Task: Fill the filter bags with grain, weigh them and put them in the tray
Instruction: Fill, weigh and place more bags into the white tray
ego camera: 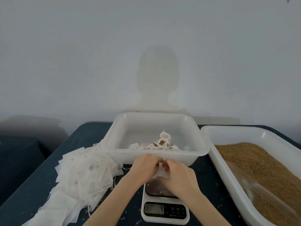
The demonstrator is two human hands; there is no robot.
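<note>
Nearest you, one scale (164, 209) sits on the table (32, 185) at 6 o'clock, and just above it your left hand (143, 167) and right hand (180, 175) each keep a pinching grip on one filter bag (160, 172) between them. At 9 o'clock lies one heap of empty bags (84, 173), too many to count. Farther off stand two white trays: the tray (156, 121) at 12 o'clock holds several filled bags (161, 143), and the grain tray (211, 132) at 3 o'clock holds grain (260, 162).

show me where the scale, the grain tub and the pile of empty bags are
scale (165, 211), head view, on its front panel beside the display
grain tub (211, 150), head view, on its white left rim
pile of empty bags (86, 170), head view, on the top sheets in the middle of the pile
</note>
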